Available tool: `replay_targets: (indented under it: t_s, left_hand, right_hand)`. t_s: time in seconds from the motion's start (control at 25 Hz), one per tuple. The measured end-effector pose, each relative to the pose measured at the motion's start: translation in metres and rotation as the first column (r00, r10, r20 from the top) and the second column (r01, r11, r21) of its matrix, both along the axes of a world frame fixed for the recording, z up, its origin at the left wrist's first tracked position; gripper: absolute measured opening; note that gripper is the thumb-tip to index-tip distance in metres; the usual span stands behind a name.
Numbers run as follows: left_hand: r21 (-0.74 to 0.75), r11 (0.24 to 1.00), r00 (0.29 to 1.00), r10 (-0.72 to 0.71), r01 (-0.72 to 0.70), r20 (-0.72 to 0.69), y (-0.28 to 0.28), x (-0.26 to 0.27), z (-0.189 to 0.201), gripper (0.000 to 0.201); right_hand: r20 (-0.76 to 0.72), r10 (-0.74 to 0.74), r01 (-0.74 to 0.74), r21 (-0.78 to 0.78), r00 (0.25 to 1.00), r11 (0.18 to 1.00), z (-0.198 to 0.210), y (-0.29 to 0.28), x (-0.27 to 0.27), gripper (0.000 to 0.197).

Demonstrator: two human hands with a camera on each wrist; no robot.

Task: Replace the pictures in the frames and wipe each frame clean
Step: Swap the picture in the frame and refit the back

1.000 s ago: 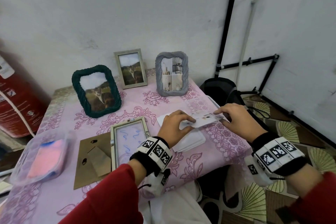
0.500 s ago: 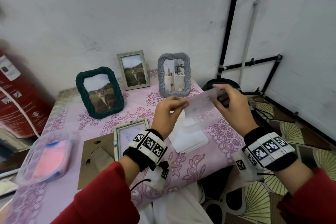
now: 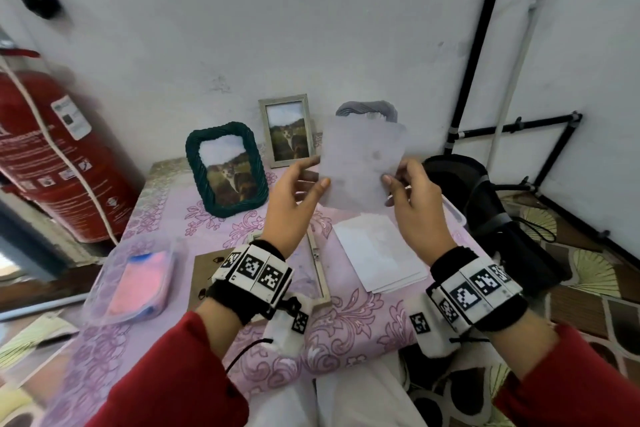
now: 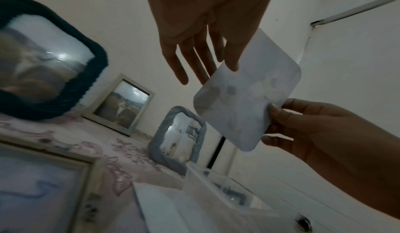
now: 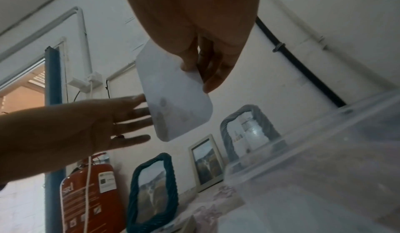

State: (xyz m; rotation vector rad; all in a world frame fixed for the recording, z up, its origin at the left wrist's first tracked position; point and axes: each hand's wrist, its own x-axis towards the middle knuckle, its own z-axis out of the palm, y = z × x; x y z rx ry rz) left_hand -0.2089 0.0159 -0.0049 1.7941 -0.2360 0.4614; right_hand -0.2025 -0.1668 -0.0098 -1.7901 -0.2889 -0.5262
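A thin white photo print with rounded corners (image 3: pixel 362 163) is held upright above the pink floral tablecloth (image 3: pixel 346 333), in front of the grey rope-edged frame (image 3: pixel 367 108). The right hand (image 3: pixel 414 201) pinches its right edge between thumb and fingers; the left hand (image 3: pixel 294 194) has straight fingers, thumb tip on the left edge. It looks light, flexible and smudge-prone — best held by the edges. The open pale wooden frame (image 3: pixel 320 274) lies flat below.
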Motion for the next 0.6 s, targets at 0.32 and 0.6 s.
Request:
replay_targets:
  t_s: [0.32,0.6]
  left_hand:
    - [-0.073,0.99,0.988,0.114,-0.122,-0.108,0.057,-0.019,-0.032,0.028]
    - [0.012,0.994,0.931,0.11,-0.113,-0.347,0.087,-0.036,-0.059,0.055]
  right_hand:
    - [-0.14,0.087,-0.102,-0.103,0.986,0.989,-0.023,0.052,0.0,0.037]
    - [-0.358,0.228,-0.34,-0.288,0.905,0.895,-0.047,0.071,-0.004,0.065]
